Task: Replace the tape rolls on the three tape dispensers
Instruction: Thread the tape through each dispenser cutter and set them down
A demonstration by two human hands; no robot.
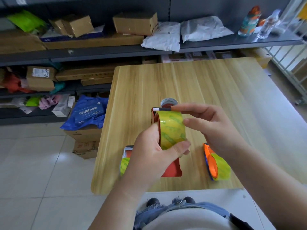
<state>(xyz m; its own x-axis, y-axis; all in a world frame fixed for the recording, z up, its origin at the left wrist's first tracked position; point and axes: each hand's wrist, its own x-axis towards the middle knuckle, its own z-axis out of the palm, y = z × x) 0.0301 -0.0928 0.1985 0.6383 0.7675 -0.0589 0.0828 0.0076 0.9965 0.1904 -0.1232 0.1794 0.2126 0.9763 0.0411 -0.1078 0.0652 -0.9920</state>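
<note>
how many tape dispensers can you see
3. A red dispenser held above the table in the left hand, an orange dispenser lying at the right, and another dispenser at the left, mostly hidden behind the left hand.

I see a wooden table (pixel 191 80) with grey shelving (pixel 99 52) behind it, stacked with cardboard boxes (pixel 135 22) and white mailer bags (pixel 204 29). Two bottles (pixel 249 22) at the shelf's right end. Blue bag (pixel 88 112) on cartons left of the table.
</note>
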